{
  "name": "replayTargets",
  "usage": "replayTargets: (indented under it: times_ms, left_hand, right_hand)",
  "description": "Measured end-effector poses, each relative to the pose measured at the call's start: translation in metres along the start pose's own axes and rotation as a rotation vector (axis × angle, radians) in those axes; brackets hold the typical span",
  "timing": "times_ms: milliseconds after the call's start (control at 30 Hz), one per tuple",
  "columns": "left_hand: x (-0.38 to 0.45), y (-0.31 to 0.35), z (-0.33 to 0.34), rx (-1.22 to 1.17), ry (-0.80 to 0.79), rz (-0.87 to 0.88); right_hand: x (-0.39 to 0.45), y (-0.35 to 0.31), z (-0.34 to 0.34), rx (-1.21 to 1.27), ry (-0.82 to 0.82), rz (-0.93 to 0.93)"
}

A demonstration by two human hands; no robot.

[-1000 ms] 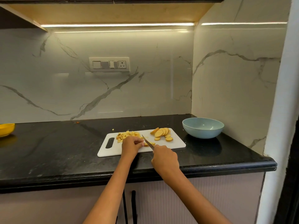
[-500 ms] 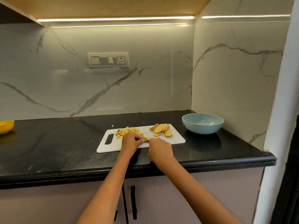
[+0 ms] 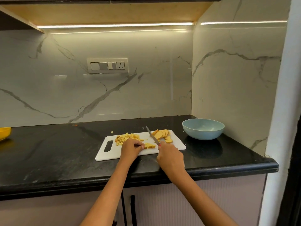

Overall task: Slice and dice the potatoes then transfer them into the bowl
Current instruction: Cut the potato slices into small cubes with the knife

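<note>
Head view: knife (image 3: 152,135) now lifted, blade tip up toward board's far edge; 0.5 s ago it was low, hidden betw. hands. R hand (image 3: 170,158) grips handle at cutting board (image 3: 177,145) near edge. L hand (image 3: 131,148), fingers curled, pinches cut potato pieces (image 3: 149,145) mid-board. Diced pile (image 3: 126,138) far-left, slices (image 3: 162,134) far-right corner. Bowl (image 3: 203,128) on counter (image 3: 57,152) right end, well apart from board.

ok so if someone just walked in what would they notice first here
Most likely the white cutting board near the front of the black counter, scattered with yellow potato: a diced pile on its left, round slices at its far right corner. The right hand holds a knife, blade raised and pointing away, while the left hand steadies pieces beside it. To the right sits an empty light blue bowl.
</note>
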State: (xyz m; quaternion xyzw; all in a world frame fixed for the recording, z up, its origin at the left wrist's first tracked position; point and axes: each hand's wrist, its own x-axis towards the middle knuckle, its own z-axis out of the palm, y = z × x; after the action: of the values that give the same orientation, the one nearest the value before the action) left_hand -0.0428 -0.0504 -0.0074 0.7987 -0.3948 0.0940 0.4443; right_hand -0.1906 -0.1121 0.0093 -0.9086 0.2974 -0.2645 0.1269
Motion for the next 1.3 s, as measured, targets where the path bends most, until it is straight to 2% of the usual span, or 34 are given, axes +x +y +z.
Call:
replayTargets:
  times_ms: [233,400,633,933,1100,1167,1300]
  left_hand:
    - [0.008,0.001,0.009,0.077,0.024,0.124]
    - [0.020,0.005,0.016,0.199,-0.257,0.280]
    - [0.035,0.006,0.020,0.210,-0.323,0.347]
    - [0.067,-0.017,0.015,0.420,-0.298,0.380]
    - [0.094,-0.030,0.008,0.470,-0.200,0.345]
    - [0.101,-0.037,0.005,0.390,-0.137,0.272]
    - [0.102,-0.046,-0.008,0.081,-0.033,0.147]
  right_hand:
    - [0.032,0.009,0.011,0.153,0.167,-0.019]
    - [0.058,0.003,0.017,0.199,0.215,-0.071]
    - [0.103,0.005,0.028,0.221,0.220,-0.149]
    - [0.132,0.015,0.037,0.199,0.223,-0.178]
    - [0.134,0.018,0.040,0.194,0.234,-0.190]
    - [0.135,0.018,0.039,0.199,0.243,-0.185]
    - [0.137,0.018,0.039,0.239,0.248,-0.190]
